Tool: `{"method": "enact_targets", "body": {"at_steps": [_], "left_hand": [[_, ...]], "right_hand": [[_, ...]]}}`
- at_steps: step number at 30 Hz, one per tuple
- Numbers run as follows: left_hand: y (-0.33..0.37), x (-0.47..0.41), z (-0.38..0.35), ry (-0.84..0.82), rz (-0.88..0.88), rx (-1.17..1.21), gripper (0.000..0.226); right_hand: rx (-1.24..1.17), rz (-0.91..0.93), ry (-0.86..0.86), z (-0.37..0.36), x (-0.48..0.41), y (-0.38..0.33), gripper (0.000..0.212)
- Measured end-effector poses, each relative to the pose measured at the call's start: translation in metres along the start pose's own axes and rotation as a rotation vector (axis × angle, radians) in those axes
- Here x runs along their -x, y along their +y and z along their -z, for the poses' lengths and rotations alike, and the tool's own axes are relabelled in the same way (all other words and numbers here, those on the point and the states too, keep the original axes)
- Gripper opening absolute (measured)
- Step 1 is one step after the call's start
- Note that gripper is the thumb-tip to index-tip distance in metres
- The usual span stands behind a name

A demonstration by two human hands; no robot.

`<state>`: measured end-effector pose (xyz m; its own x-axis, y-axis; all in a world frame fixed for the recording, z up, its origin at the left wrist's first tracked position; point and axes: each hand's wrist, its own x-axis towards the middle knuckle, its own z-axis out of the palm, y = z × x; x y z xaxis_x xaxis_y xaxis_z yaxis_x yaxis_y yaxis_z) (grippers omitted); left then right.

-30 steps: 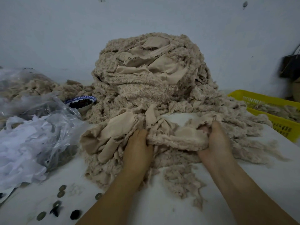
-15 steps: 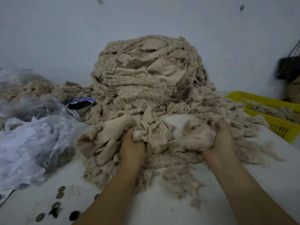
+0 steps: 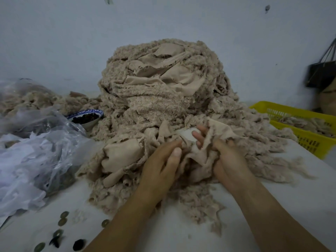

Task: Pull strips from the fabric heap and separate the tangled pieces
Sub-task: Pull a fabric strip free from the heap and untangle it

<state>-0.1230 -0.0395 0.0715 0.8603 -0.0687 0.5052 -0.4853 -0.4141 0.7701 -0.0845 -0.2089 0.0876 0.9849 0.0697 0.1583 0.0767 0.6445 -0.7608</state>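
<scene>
The left hand (image 3: 161, 162) and right hand (image 3: 227, 160) each have a grip clenched on one tangled strip (image 3: 205, 150) at the foot of the heap (image 3: 160, 91). The heap stands tall, so most separating seems left.

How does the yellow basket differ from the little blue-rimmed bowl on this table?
The yellow basket is straight-sided slotted plastic; the bowl is round with a blue-patterned rim. The basket sits right of the fabric heap, the bowl left of it. The basket holds beige fabric strips, the bowl small dark pieces. Both rest on the white table at the heap's edge.
</scene>
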Motion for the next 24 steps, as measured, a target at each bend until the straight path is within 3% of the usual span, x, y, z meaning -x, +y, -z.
{"method": "enact_targets", "body": {"at_steps": [3,7,8,13,16,17,20,24], "left_hand": [[0.005,0.0,-0.005,-0.09,0.071,0.16,0.039],[0.0,-0.001,-0.015,-0.126,0.117,0.05,0.008],[-0.003,-0.001,-0.016,-0.12,0.108,0.035,0.013],[-0.003,-0.004,-0.007,0.028,0.272,0.288,0.024],[-0.003,-0.006,-0.002,0.069,0.388,0.49,0.025],[-0.003,-0.006,-0.002,0.058,0.387,0.512,0.025],[-0.002,-0.004,-0.004,0.02,0.332,0.457,0.036],[-0.006,-0.002,-0.004,-0.002,0.286,0.402,0.046]], "right_hand": [[0.213,-0.05,-0.155,-0.001,0.006,0.009,0.037],[0.413,-0.094,-0.204,-0.003,0.008,0.014,0.039],[0.449,-0.099,-0.19,-0.003,0.008,0.015,0.039],[0.647,-0.005,0.215,0.0,0.004,0.019,0.02],[0.629,0.174,0.268,0.001,0.004,0.013,0.014],[0.64,0.226,0.222,-0.001,0.006,0.011,0.01],[0.753,0.207,-0.069,-0.004,0.01,0.018,0.037],[0.904,0.156,-0.203,-0.006,0.009,0.028,0.018]]}}
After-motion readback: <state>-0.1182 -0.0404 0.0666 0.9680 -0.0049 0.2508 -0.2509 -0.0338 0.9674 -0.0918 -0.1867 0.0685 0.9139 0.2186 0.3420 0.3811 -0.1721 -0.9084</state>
